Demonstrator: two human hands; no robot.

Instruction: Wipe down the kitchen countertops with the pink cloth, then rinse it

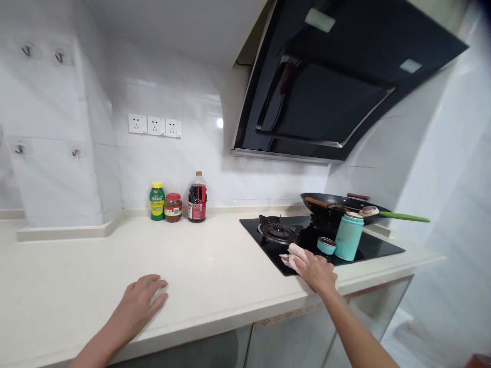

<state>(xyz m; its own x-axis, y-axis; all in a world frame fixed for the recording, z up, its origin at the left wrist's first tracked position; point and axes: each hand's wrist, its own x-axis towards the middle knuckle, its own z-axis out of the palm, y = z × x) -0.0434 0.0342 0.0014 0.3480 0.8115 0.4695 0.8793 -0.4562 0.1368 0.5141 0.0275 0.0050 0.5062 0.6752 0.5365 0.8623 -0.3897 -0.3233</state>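
L fingers (151, 279) parted, R fingers (324, 265) curled dn

Open passage: countertop (215, 266), centre of frame, between left hand (140, 301) and cooktop (383, 248). Obstructions, right of frame: burner (279, 233); right hand (318, 272) with cloth (295, 257) at the front edge; teal cap (327, 247) beside upright teal bottle (349, 239); wok (333, 199) behind; green handle (404, 216) projecting rightward. Upper right: range hood (337, 102) restricts overhead clearance. Left of centre, rear: two bottles (197, 204) and a jar (173, 209) obstruct wall access.

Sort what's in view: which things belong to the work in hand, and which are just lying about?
In use: crumpled pale cloth in right hand, gas cooktop beneath.
Apparently lying about: yellow-capped bottle, red-lidded jar, dark sauce bottle, wok, green-handled utensil, turquoise canister, small turquoise cap or cup.
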